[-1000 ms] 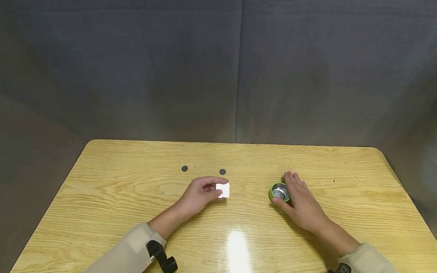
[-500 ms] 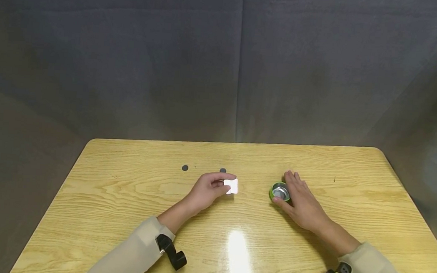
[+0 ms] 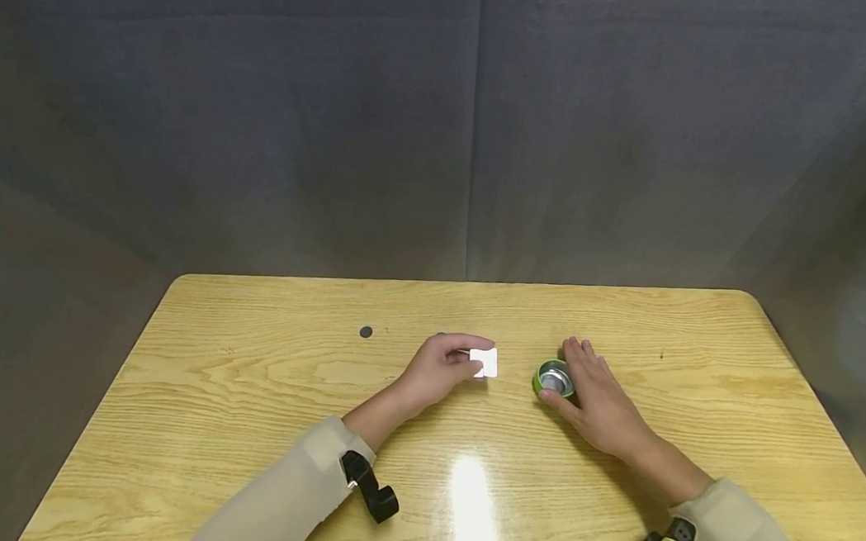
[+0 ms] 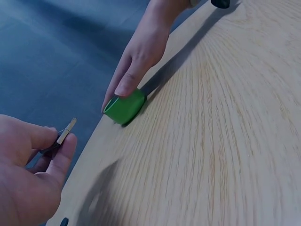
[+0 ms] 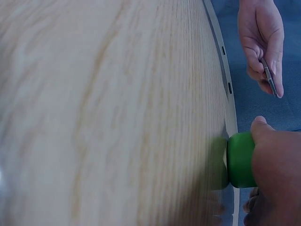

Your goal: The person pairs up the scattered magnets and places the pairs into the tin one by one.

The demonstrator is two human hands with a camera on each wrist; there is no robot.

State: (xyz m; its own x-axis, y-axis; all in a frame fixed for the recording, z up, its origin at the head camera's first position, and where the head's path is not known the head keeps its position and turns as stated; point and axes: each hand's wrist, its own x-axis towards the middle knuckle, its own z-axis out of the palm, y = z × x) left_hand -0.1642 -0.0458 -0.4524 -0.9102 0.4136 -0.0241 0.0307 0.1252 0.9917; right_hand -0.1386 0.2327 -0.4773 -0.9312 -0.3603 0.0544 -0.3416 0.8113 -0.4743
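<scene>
Between thumb and fingers, my left hand (image 3: 434, 376) pinches a small flat white square piece (image 3: 487, 361). The left wrist view shows that thin piece (image 4: 67, 132) edge-on, held above the table. A small round green cup (image 4: 126, 109) with a shiny metal inside stands upright on the table, to the right of the piece and apart from it. My right hand (image 3: 606, 413) holds this cup from its right side, thumb at the near rim and fingers along the far side. In the right wrist view the hand covers part of the cup (image 5: 241, 160).
The wooden table (image 3: 260, 425) ends at a dark grey cloth wall (image 3: 470, 157). Behind my left hand lie a black disc (image 3: 365, 332) and a second one, mostly hidden by the fingers. A bright glare (image 3: 474, 505) marks the near middle.
My left hand has moved right and slightly away with the white piece, closer to the green cup, and now covers most of one black disc. My right hand and the cup stay put.
</scene>
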